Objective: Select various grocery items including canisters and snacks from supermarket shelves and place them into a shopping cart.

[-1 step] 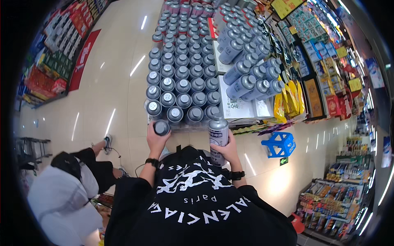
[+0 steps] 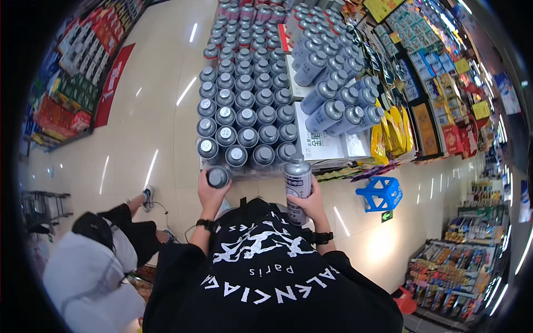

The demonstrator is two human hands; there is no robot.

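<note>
My left hand [image 2: 209, 195] is closed round a tall silver can [image 2: 218, 177] with a dark grey cap, seen almost from the top at the near left corner of the display. My right hand [image 2: 312, 204] grips a second silver can [image 2: 298, 183] by its lower side. This one is upright, its label with dark print facing me, just in front of the display's near edge. Beyond both hands, rows of matching capped cans [image 2: 244, 100] stand close together. Another group of these cans [image 2: 325, 116] stands higher, on white cartons [image 2: 319, 145] to the right.
Yellow packets [image 2: 391, 136] hang at the stack's right side. A blue plastic stool [image 2: 382, 194] stands on the floor to the right. At lower left is another person in a white top [image 2: 89, 277]. Stocked shelves [image 2: 78, 72] line the left and right.
The view has shifted very slightly. Both hands keep hold of the same cans, and the right one sits a touch farther right in the picture.
</note>
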